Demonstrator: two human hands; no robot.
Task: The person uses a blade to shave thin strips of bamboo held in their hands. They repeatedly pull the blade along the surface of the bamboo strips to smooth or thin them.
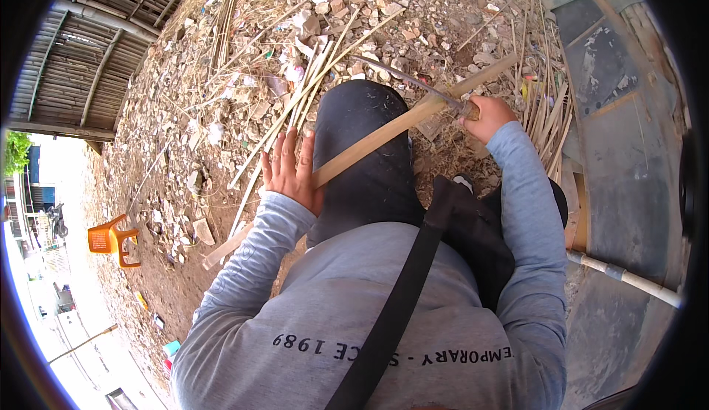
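A long, flat, light-brown slat [373,141], wood or split bamboo, slants across my dark-trousered thigh [363,111]. My left hand [291,168] lies on its lower part, fingers stretched and apart; the thumb is mostly hidden. Beyond that hand the slat's lower end shows past my left sleeve. My right hand [489,118] is closed round the handle of a long, narrow-bladed knife [405,75]. Its blade points up and left, crossing the slat near the upper right end. Whether the blade touches the slat I cannot tell.
Thin bamboo strips [299,98] lie ahead on rubble-strewn ground [177,181]. More strips [550,122] are piled at the right, beside grey panels [624,181] and a pale pole [628,277]. An orange plastic chair [112,240] stands at left, below a bamboo-slatted structure [81,63].
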